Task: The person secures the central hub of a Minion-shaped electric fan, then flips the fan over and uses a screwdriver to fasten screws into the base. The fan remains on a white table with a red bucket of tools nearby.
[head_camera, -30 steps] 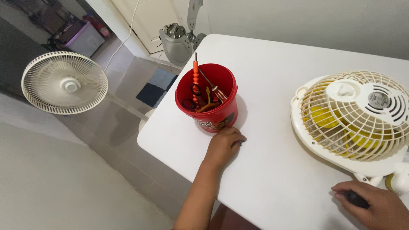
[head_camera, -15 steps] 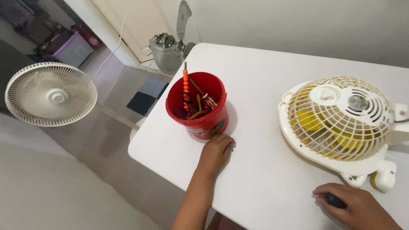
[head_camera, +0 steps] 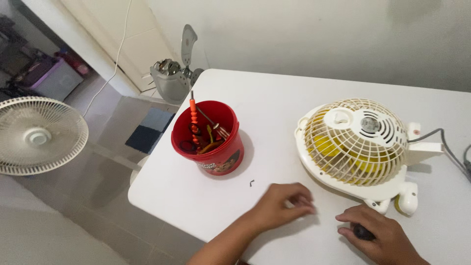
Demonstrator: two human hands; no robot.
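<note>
My left hand hovers low over the white table, blurred, its fingers loosely apart and empty, just in front of the small cream fan. The fan lies face down with yellow blades showing through its grille. My right hand rests on the table near the fan's foot, closed around a small dark handle. A tiny dark screw lies on the table below the red bucket, which holds an orange-handled screwdriver and other tools.
The fan's grey cord runs off to the right. On the floor to the left stand a round white fan grille, a fan motor housing with a blade and a purple-lidded box. The table's near-left edge drops to tiled floor.
My left hand has left the spot beside the red bucket and swung right toward the fan, uncovering the small screw. My view has shifted, so everything sits further left and lower.
</note>
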